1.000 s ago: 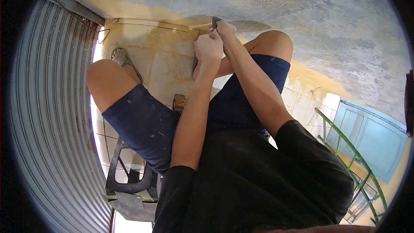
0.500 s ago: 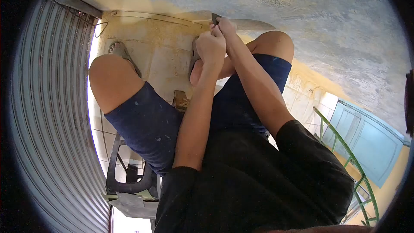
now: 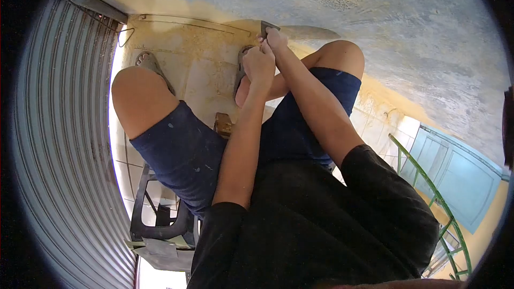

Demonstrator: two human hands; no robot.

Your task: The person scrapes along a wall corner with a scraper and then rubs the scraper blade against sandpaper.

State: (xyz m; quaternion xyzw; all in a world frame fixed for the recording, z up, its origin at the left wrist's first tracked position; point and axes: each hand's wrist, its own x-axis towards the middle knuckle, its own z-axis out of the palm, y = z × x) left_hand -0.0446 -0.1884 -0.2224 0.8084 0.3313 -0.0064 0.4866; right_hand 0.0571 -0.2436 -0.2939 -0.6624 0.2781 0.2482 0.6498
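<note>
A small dark flat tool (image 3: 267, 26) touches the lower part of the blue-grey and yellow wall (image 3: 375, 27). My right hand (image 3: 277, 39) is closed on it, its fingers near the wall. Just left of and below it, my left hand (image 3: 258, 65) is closed, its fingers against the tool's lower end, which the hands mostly hide. Both hands are close together, above my sandalled foot (image 3: 242, 90).
A ribbed metal shutter (image 3: 64, 128) stands at the left. Beside my leg is a black plastic stool (image 3: 160, 232). A small brown block (image 3: 223, 124) lies on the tiled floor. Green metal railing (image 3: 428, 187) and a light blue door (image 3: 455, 174) are at the right.
The head view has shifted slightly. Both hands have moved a little, staying together by the wall, and more of the dark tool shows. The left knee has shifted slightly.
</note>
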